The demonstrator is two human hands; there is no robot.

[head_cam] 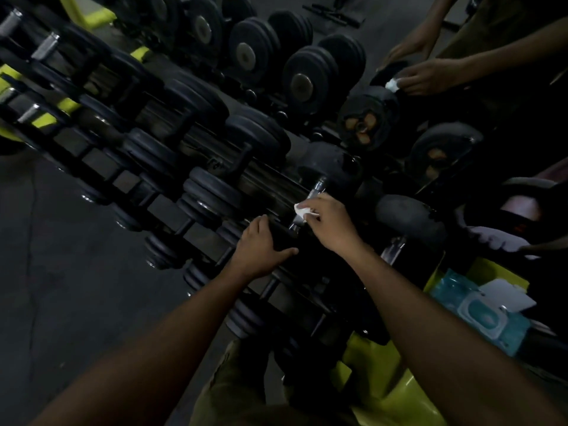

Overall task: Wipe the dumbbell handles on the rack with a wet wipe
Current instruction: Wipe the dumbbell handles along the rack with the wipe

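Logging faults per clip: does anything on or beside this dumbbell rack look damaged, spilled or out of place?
Two dumbbell ends at the far right look worn, with orange-brown patches showing through the black. The wipe pack lies on the yellow frame with its flap open. Nothing looks spilled.

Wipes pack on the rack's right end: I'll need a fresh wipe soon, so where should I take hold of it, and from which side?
Judging by its pose, come from above with the right hand. The pack lies flat, lid up, on the yellow frame. Take a grip across its long soft edges beside the oval lid, leaving the lid free. A white card overlaps its far end, so avoid that side.
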